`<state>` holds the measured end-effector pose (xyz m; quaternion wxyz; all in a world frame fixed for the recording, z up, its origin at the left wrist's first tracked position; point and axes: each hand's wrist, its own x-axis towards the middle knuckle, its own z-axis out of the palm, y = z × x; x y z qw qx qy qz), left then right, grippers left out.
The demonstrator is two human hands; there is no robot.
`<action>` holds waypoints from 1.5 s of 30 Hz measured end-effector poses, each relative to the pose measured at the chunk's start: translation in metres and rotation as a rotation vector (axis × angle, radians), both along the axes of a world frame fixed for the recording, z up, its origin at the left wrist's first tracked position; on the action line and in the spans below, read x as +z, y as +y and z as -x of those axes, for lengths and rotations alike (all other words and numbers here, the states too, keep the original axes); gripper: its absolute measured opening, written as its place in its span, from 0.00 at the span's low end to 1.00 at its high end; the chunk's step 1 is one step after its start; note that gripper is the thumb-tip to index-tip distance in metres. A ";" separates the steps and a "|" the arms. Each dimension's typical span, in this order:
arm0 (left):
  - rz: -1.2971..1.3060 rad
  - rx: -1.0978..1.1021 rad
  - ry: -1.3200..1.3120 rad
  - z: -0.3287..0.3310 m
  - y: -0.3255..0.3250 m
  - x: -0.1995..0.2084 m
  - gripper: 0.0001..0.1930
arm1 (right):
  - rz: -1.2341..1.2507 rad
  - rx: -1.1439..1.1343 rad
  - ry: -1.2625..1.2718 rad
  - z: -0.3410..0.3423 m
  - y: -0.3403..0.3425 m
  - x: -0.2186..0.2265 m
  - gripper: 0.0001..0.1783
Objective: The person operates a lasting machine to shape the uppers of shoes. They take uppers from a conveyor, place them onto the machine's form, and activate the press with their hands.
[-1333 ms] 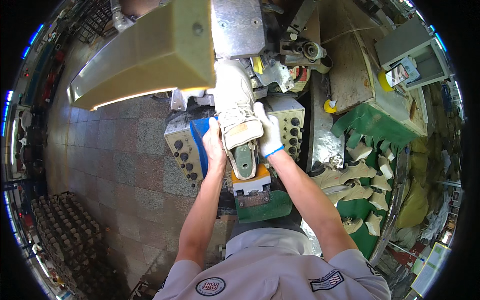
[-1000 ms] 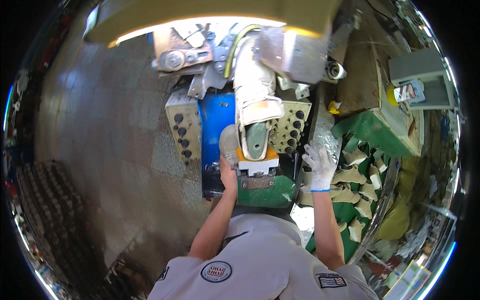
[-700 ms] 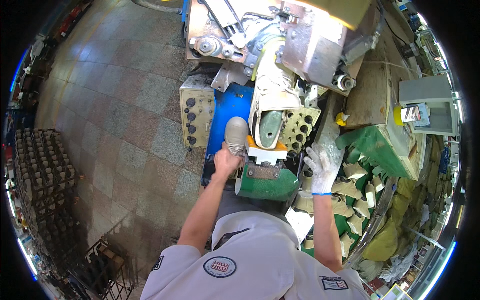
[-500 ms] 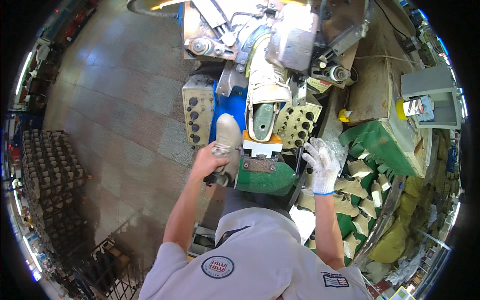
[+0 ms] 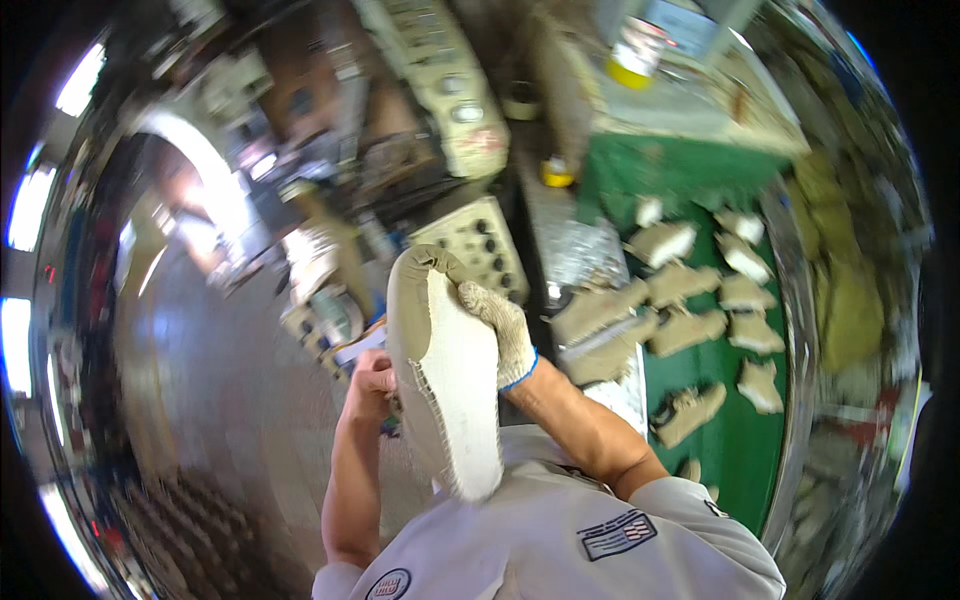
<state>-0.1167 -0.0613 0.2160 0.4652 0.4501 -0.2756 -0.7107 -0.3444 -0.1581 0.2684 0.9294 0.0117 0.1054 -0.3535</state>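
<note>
In front of my body a beige shoe upper (image 5: 455, 375) is held with its pale, stitched underside facing up. Its gathered toe points away from me and the heel end comes near my shirt. My gloved right hand (image 5: 500, 325) is closed on the toe half from the right. My bare left hand (image 5: 372, 382) is at the left edge, its fingers curled against the shoe and partly hidden by it. Behind, blurred, another light shoe (image 5: 312, 262) sits in the machine with a green last (image 5: 338, 315) in its opening.
Several beige uppers (image 5: 685, 330) lie on a green surface (image 5: 740, 440) to the right. A control panel with dark knobs (image 5: 480, 245) stands beyond the held shoe. A yellow-based container (image 5: 632, 60) sits on the bench at the far right, and a small yellow pot (image 5: 556, 172) is nearer.
My view has swung right. The upper has come away from beside the machine and been turned underside up. My right hand, open and free before, now grips its toe half.
</note>
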 end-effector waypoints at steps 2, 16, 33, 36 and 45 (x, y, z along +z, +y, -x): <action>-0.109 0.102 -0.552 0.068 -0.032 0.009 0.21 | 0.089 -0.090 0.174 0.067 -0.014 -0.029 0.23; -0.097 -0.953 -0.350 0.494 -0.091 -0.078 0.36 | -0.285 -0.714 0.700 0.458 0.147 -0.140 0.15; -0.295 -1.016 -0.685 0.466 -0.093 -0.158 0.19 | -0.996 -1.642 1.435 0.879 0.202 -0.467 0.41; -0.385 -0.888 -0.678 0.435 -0.072 -0.153 0.20 | -0.770 -1.680 1.074 0.835 0.161 -0.419 0.36; -0.052 -0.688 -0.508 0.389 -0.133 -0.059 0.21 | -0.087 -1.173 0.577 0.482 0.151 -0.255 0.25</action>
